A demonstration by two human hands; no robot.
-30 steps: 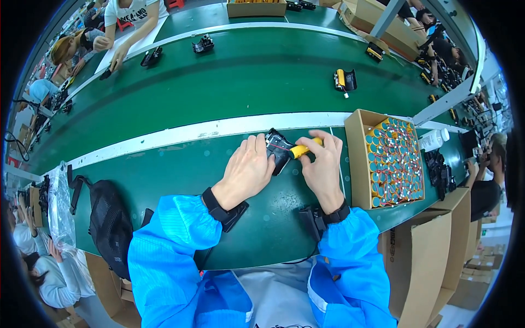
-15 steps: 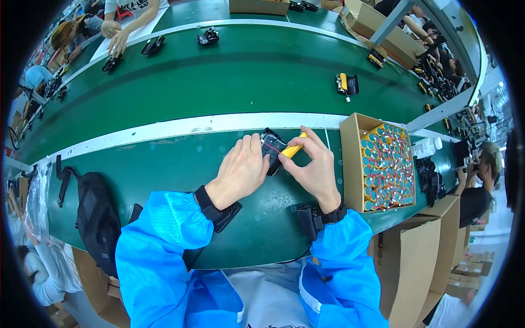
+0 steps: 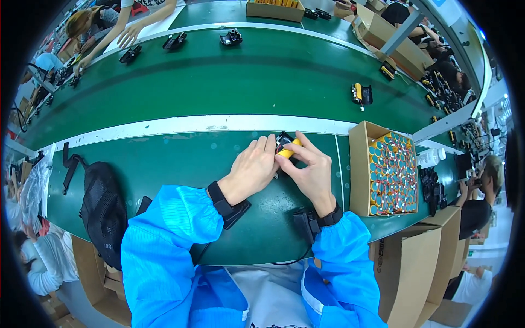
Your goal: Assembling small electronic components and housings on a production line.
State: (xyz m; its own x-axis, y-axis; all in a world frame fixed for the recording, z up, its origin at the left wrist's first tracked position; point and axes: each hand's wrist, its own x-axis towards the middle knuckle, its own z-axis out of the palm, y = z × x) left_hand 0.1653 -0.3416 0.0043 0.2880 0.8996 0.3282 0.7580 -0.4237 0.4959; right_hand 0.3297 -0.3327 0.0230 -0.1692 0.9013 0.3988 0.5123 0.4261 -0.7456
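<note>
My left hand (image 3: 251, 168) is closed round a small black plastic housing (image 3: 283, 138), and its fingers hide much of it. Between the thumb and fingers of my right hand (image 3: 310, 168) is a yellow cylindrical battery (image 3: 289, 149), tilted, lying over the housing. A thin red wire shows beside the battery. Both hands meet over the green workbench (image 3: 219, 153), close to its far white edge. Whether the battery sits inside the housing I cannot tell.
At right stands a cardboard box (image 3: 358, 180) of yellow batteries with red wires. A black mesh bag (image 3: 103, 210) lies at left. Beyond the white rail (image 3: 219, 122), a green belt (image 3: 219, 82) carries housings, one with a yellow battery (image 3: 358, 94). Another person's hands (image 3: 130, 34) are at far left.
My right hand has brought the battery down and left over the housing, lying closer against it. On the belt the housings appear further right as the view shifts. The other person's hand has lifted off a housing.
</note>
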